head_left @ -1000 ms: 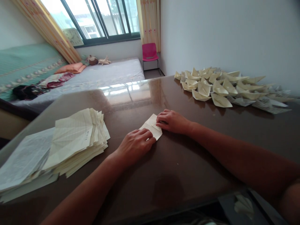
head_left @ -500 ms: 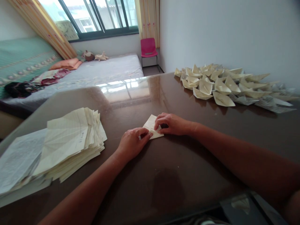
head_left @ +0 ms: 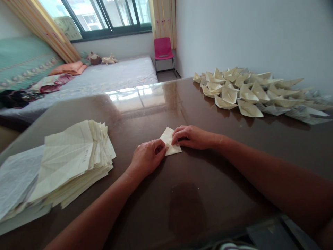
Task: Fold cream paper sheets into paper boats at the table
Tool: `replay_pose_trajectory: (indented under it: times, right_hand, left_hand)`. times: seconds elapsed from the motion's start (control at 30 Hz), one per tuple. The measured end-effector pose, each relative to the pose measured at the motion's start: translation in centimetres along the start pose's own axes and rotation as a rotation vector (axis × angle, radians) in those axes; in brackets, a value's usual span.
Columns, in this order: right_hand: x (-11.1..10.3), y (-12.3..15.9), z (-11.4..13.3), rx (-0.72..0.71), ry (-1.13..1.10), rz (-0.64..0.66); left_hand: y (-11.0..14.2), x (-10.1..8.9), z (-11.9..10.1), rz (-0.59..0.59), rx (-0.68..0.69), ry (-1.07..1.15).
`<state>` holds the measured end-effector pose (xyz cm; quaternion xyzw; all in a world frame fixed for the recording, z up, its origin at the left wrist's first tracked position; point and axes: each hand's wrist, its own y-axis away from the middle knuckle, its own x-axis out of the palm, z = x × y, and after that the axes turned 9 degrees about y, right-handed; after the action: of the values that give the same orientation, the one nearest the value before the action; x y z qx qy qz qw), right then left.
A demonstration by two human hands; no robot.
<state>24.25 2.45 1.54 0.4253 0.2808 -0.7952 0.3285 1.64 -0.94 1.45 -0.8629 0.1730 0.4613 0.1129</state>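
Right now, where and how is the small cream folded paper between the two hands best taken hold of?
Probably by its near right corner, pinched from the right with the right hand: the small cream folded paper lies nearly flat on the glossy brown table, and that corner points out uncovered, while the left hand covers part of the left edge.

Glossy brown table point(head_left: 145, 208): paper stack point(head_left: 67, 146) near left edge, paper boats point(head_left: 239, 90) along right edge, folded sheet point(head_left: 167, 134) mid-table

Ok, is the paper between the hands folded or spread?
Folded: the paper is a compact, sharp-cornered piece, far smaller than the stacked sheets.
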Motion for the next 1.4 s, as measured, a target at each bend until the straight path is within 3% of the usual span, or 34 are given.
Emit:
replay_pose_trajectory:
  times: [0.53,0.83,1.0,1.4]
  right_hand:
    - [0.2,-0.1,-0.5,-0.024,-0.027,-0.001]
    - [-0.3,0.0,-0.3,-0.020,-0.034,0.044]
    - [-0.6,0.2,0.1,0.024,-0.023,0.092]
    - [0.1,-0.2,0.9,0.116,0.019,0.040]
  left_hand:
    - [0.0,0.2,0.1,-0.030,0.034,-0.069]
    - [0.4,0.2,0.9,-0.001,0.056,0.022]
    - [0.2,0.1,0.5,0.008,0.041,-0.007]
    - [-0.2,-0.2,-0.1,0.023,-0.020,-0.064]
